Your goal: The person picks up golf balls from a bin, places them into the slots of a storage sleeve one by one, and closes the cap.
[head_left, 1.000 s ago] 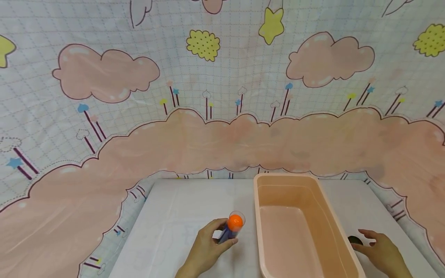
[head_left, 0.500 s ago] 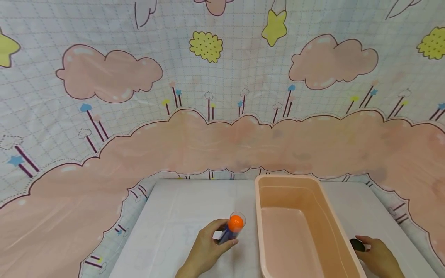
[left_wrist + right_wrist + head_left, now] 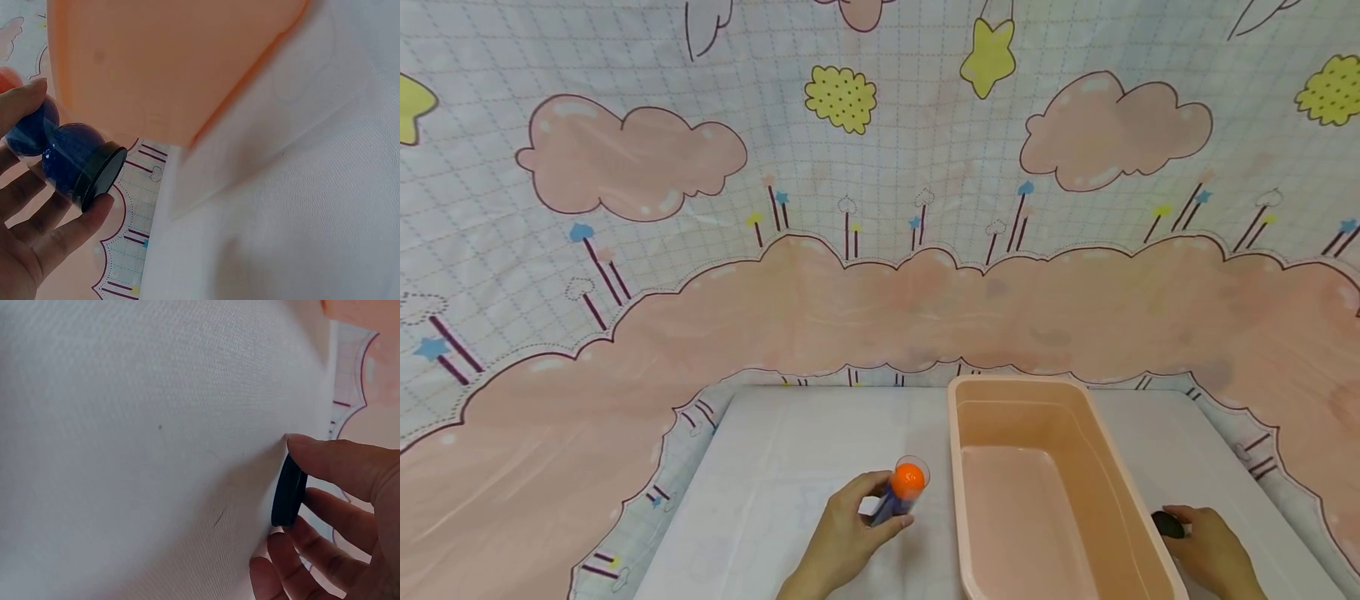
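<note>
My left hand (image 3: 842, 533) grips a clear tube (image 3: 74, 159) left of the bin. Dark blue balls and an orange ball (image 3: 907, 481) are stacked inside it, the orange one at the top end. A black cap (image 3: 102, 176) closes the tube's bottom, and its top looks uncapped. To the right of the bin, my right hand (image 3: 1213, 546) pinches a round dark lid (image 3: 289, 490) between thumb and fingers. In the right wrist view the lid is tilted on edge, close over the white table surface.
A peach plastic bin (image 3: 958, 500) stands between the two hands on the white table (image 3: 790, 467). Behind and around the table hangs a cloth (image 3: 880, 317) printed with clouds and stars.
My right hand has closed its fingers on the dark lid, which now shows tilted up from the table. The left hand and its tube have kept their place.
</note>
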